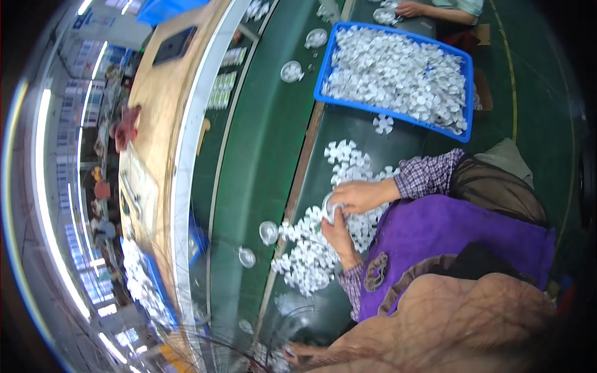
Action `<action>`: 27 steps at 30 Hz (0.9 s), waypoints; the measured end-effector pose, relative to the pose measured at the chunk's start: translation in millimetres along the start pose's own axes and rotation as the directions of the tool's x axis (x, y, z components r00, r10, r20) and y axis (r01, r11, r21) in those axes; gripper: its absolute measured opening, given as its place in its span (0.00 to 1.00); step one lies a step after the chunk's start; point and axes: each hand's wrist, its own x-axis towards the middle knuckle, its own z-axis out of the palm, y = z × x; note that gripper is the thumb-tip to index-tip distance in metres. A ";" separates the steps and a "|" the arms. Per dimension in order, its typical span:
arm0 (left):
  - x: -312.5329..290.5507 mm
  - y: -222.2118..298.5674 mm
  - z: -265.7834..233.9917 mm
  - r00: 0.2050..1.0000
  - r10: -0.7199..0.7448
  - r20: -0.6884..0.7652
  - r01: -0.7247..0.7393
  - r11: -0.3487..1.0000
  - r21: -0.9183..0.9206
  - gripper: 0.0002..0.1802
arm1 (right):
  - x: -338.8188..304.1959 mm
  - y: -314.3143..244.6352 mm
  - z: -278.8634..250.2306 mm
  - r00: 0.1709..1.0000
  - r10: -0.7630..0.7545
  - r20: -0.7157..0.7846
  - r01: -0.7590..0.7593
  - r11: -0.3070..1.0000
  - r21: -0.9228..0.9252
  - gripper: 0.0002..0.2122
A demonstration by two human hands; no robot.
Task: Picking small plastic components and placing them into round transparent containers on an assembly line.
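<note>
My right hand [362, 196] and my left hand [339, 237] meet over a worktable [367, 152] edged by a brown strip. Between them is a round whitish plastic part [328, 207], gripped by the fingers of both hands and partly covered by them. Beneath and around the hands lies a spread pile of small white flower-shaped plastic pieces [308, 248]. One single flower-shaped piece [384, 124] rests apart, near a blue crate. Beyond the brown strip, a round clear-and-white part [268, 233] and a similar one [247, 257] sit on the green conveyor belt [249, 186].
A blue crate [398, 116] heaped with white flower-shaped pieces stands on the table past my right hand. Further round parts [291, 71] lie on the belt. A wooden shelf [165, 81] runs along its far side. Co-workers' hands show at the top [410, 9] and bottom [301, 353].
</note>
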 end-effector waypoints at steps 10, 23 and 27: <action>-34.6 -18.1 -34.0 0.997 -0.018 0.069 0.028 0.987 -0.158 0.12 | 1.9 24.9 31.6 0.907 0.055 0.417 -0.190 0.938 0.290 0.25; -10.4 -52.1 -55.7 0.892 -0.378 0.248 0.452 0.751 -0.481 0.18 | 42.2 79.4 37.2 0.717 0.569 0.403 -0.684 0.463 0.563 0.13; 8.9 -80.7 -88.5 0.891 -0.454 0.020 0.399 0.761 -0.512 0.14 | 61.8 131.8 28.2 0.708 0.696 0.121 -0.615 0.523 0.590 0.15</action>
